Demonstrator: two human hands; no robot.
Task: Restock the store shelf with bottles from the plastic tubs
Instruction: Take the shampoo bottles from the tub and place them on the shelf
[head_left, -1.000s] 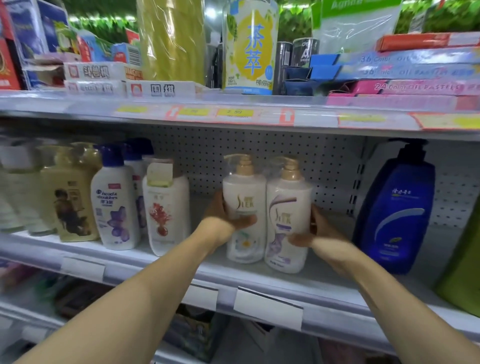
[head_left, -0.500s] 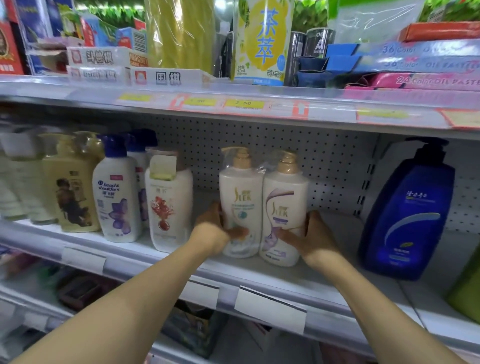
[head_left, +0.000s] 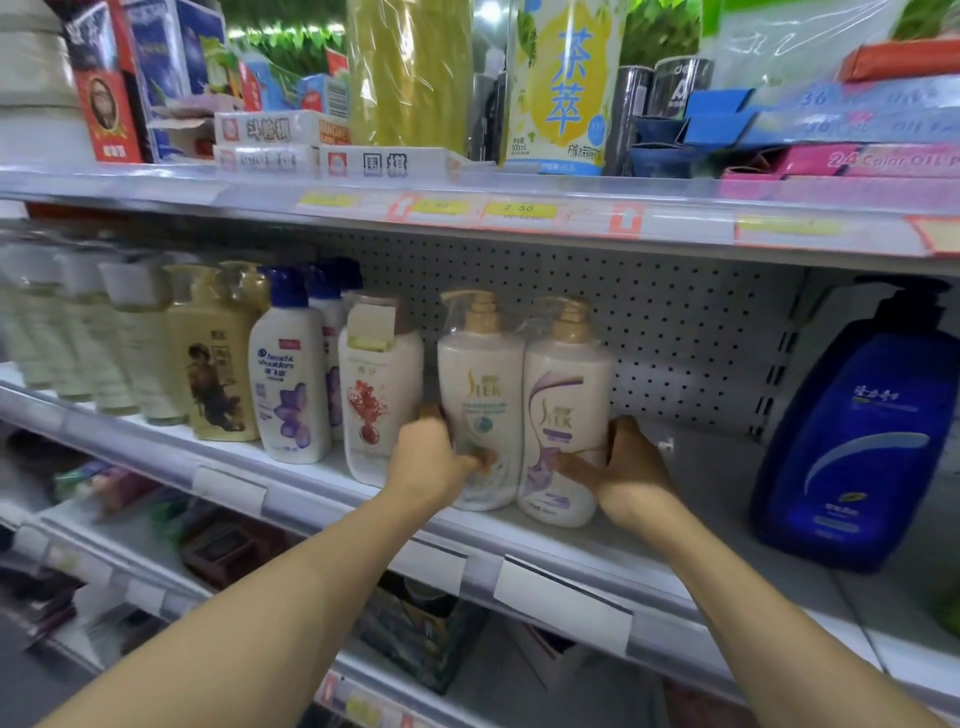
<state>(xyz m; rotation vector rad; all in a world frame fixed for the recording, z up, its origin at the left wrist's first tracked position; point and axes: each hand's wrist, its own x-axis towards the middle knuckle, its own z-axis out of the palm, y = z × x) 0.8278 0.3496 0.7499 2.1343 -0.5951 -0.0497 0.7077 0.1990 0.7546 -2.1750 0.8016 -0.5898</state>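
Standing on the middle shelf (head_left: 691, 499), between a big blue pump bottle (head_left: 857, 441) and a red-flowered white bottle (head_left: 382, 400), two white pump bottles (head_left: 524, 410) sit side by side, apparently wrapped as a pair; the left hand (head_left: 434, 462) curls round one flank and the right hand (head_left: 623, 467) round the other, likely squaring them up facing forward; no tubs are in view.

The left hand (head_left: 434, 460) covers the bottom of one white bottle (head_left: 480, 400), its fingers go out of sight behind it, the pale bottles (head_left: 78, 332) far left are blurry, and the picture's edge cuts off the top boxes (head_left: 878, 130).
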